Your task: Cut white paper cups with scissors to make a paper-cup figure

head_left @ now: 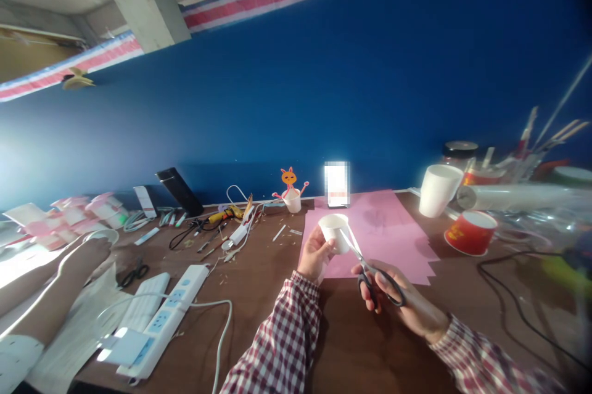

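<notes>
My left hand is closed around the side of a white paper cup, its open mouth tilted up. In my right hand is a pair of scissors with black handles, fingers through the loops. The blades are spread and reach the cup's right side; I cannot tell whether one blade lies inside it. Under and behind the cup lies pink paper with a jagged right edge.
A cup with an orange cat figure stands behind, beside a blurred bright screen. At right are a white cup and red paper bowl. Power strips and cables lie left, near another person's hands.
</notes>
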`<state>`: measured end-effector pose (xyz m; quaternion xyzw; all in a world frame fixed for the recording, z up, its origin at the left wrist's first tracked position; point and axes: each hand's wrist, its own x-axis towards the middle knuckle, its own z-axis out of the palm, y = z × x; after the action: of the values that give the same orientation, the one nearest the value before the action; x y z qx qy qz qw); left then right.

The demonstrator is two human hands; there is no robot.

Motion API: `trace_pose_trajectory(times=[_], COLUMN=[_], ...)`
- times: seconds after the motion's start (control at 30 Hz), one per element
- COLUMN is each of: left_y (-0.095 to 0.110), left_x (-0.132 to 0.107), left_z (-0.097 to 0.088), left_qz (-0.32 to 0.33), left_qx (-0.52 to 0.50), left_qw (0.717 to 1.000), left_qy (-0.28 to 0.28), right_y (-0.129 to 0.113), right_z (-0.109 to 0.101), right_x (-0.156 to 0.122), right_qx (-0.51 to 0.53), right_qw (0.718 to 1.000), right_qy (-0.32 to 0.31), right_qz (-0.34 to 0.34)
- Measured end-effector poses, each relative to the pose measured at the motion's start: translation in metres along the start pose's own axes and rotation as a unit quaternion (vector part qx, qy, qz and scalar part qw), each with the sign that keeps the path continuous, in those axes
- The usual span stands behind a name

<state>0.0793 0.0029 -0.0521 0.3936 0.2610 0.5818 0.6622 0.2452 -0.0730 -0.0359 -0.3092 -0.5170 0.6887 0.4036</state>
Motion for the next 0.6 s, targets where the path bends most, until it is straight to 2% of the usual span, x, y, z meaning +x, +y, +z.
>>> trace_pose_trajectory(times=[0.17, 0.37, 0.47, 0.6], left_y=[-0.0011, 0.0014, 0.0016, -0.0009], left_x=[0.0005, 0.0, 0.0, 0.0015], left_z=[-0.0029, -0.0006, -0.0019, -0.0062], left_qz=[0.01, 0.021, 0.017, 0.045], left_qx=[0.031, 0.04, 0.053, 0.11], left_qw=[0.999, 0.995, 0.994, 0.989], left_qy=[0.041, 0.088, 0.089, 0.091], right_y=[-0.0015, -0.0008, 0.0008, 0.0023], right_z=[0.0054, 0.0037, 0.0019, 0.0018], right_x=[-0.0011, 0.0004, 0.0011, 0.0015], right_qx=[-0.02, -0.008, -0.007, -0.007], right_qw=[0.999, 0.999, 0.999, 0.999], right_qy=[-0.004, 0.035, 0.026, 0.037], right_qz=[-0.025, -0.027, -0.021, -0.026])
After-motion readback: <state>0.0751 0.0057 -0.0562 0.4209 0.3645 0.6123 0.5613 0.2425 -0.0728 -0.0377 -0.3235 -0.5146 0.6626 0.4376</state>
